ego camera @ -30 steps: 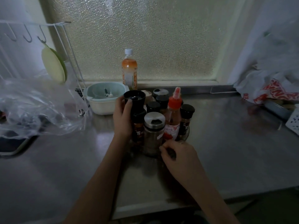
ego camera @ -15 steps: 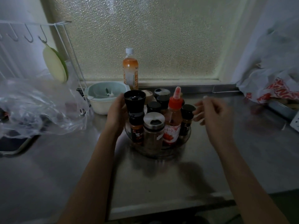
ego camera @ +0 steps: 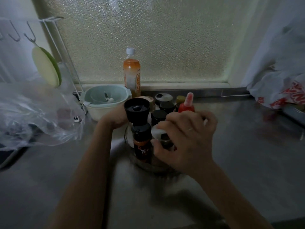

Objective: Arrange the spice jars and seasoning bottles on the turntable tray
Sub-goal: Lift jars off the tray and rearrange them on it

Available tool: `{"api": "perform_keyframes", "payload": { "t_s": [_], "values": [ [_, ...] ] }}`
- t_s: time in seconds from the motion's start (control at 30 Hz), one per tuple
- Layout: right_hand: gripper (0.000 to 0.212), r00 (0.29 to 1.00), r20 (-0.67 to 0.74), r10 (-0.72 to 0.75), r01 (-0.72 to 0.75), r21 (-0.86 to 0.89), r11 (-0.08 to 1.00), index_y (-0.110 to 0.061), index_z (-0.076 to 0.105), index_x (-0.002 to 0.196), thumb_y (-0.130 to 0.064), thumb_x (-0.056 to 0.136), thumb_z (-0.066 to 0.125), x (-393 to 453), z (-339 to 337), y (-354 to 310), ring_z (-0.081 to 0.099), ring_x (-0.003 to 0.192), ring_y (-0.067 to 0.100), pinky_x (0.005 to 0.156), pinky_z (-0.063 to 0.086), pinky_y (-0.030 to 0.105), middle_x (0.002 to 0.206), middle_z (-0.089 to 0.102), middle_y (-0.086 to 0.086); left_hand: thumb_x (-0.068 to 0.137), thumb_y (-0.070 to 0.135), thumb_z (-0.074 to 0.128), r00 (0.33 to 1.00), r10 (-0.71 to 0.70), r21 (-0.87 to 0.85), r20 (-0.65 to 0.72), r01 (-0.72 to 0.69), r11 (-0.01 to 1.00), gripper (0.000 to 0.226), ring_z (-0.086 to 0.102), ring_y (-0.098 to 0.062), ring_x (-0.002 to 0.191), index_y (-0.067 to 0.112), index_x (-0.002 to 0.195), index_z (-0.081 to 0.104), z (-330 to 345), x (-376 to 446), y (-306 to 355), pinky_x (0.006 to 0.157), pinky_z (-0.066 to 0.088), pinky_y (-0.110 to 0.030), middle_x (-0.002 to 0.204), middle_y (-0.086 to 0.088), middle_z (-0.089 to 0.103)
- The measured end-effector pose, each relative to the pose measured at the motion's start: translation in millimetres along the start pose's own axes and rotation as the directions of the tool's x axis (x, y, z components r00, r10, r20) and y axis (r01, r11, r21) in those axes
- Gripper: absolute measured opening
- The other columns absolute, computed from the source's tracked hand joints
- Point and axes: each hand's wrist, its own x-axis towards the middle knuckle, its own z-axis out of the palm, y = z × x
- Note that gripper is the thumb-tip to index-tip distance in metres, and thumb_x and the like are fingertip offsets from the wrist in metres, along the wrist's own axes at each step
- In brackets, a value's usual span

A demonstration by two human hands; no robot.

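Both hands work at the crowded round clear turntable tray (ego camera: pixel 145 164) on the steel counter (ego camera: pixel 247 154).

Left hand (ego camera: pixel 115 118) cups the far-left side of the tall black funnel-topped grinder (ego camera: pixel 137 111), probably bracing it and the tray against spinning; whether it truly grips is hidden. Right hand (ego camera: pixel 186 139) closes its fingers around the silver-lidded glass jar (ego camera: pixel 160 134) at the tray's front, likely nudging it in beside the dark-capped red-labelled spice bottle (ego camera: pixel 142 142) and the red-nozzled sauce bottle (ego camera: pixel 187 104).

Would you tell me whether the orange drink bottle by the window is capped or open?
Capped. The orange drink bottle stands upright at the sill with its white cap on its neck.
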Motion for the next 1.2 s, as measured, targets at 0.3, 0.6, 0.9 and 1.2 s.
{"api": "perform_keyframes", "payload": {
  "t_s": [0.3,0.6,0.9,1.2],
  "values": [
    [0.051,0.901,0.431,0.057,0.006,-0.143,0.99,-0.026,0.058,0.117,-0.063,0.083,0.047,9.6,-6.6,-10.1,0.06,0.096,0.022,0.113,0.011,0.061,0.09,0.066,-0.002,0.088,0.029,0.052,0.956,-0.037,-0.71,-0.291,-0.19,0.679,0.034,0.061,-0.018,0.087,0.007,0.114,0.053,-5.3,2.6,3.4,0.076,0.052,-0.027,0.097,-0.009,0.062],
    [0.044,0.981,0.156,-0.112,0.108,0.038,0.993,-0.017,0.067,0.09,-0.054,0.088,0.045,33.6,-38.0,-2.0,0.054,0.089,0.021,0.092,0.035,0.039,0.09,0.064,0.005,0.085,0.028,0.066,0.463,-0.079,-0.243,-0.883,-0.307,0.92,0.028,0.059,-0.011,0.094,0.018,0.106,0.051,22.9,-25.8,-4.4,0.083,0.048,-0.018,0.103,0.001,0.06],
    [0.049,0.967,0.251,0.044,-0.103,0.227,0.968,-0.007,0.05,0.115,-0.05,0.091,0.049,150.0,-22.4,23.0,0.047,0.087,0.009,0.063,0.032,0.004,0.12,0.047,0.014,0.085,0.025,0.066,0.44,-0.09,-0.192,-0.893,-0.193,0.962,0.042,0.056,-0.015,0.095,-0.001,0.113,0.049,25.4,-31.0,-8.2,0.067,0.041,0.001,0.11,-0.013,0.06],
    [0.036,0.656,0.753,-0.06,-0.208,0.256,0.944,-0.018,0.052,0.119,-0.038,0.09,0.058,154.9,53.5,40.2,0.047,0.099,0.017,0.081,0.033,0.025,0.116,0.045,0.007,0.085,0.015,0.067,0.491,-0.035,-0.165,-0.871,-0.225,0.96,0.035,0.051,-0.007,0.084,-0.005,0.109,0.052,27.0,-28.9,0.4,0.065,0.041,-0.001,0.099,-0.002,0.053]
  ]
}}
